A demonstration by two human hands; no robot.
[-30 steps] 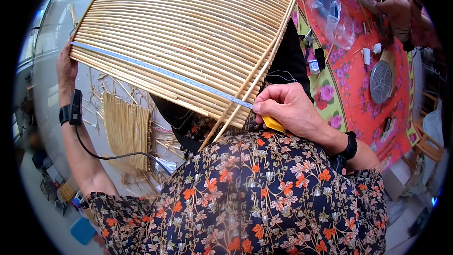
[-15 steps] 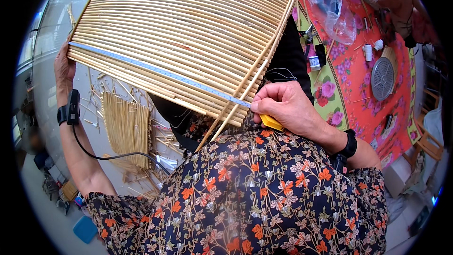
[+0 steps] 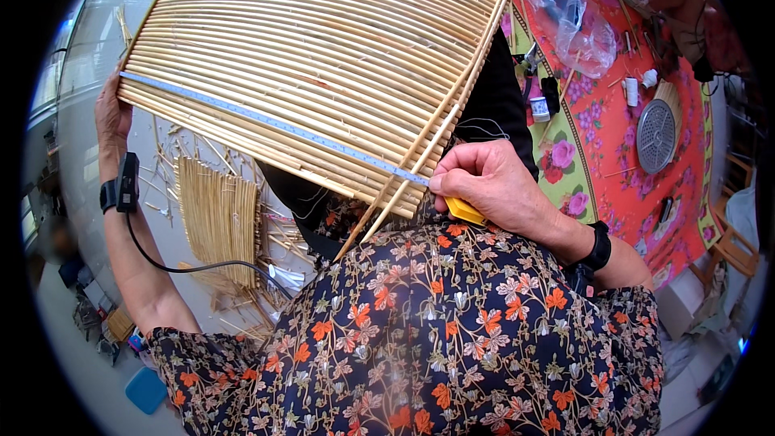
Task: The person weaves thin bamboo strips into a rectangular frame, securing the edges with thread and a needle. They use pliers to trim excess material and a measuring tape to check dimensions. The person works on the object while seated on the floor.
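A large mat of pale reed stalks, tied side by side, slants across my lap and away from me. Along its near part lies a pale blue tape measure blade, stretched from the left edge to the right edge. My left hand grips the mat's left edge where the blade ends; its fingertips are hidden behind the stalks. At the right corner my right hand pinches the blade and holds the yellow tape measure case. Two stalks run crosswise along the mat's right edge, their ends sticking out towards me.
A smaller bundle of reed stalks lies at the left among scattered scraps. To the right, a red flowered cloth bears a round perforated metal disc, a plastic bag and thread spools. Another person's arm shows at the far right.
Almost nothing differs. The mat and my left hand have shifted very slightly to the right, while the tape stays stretched across the stalks.
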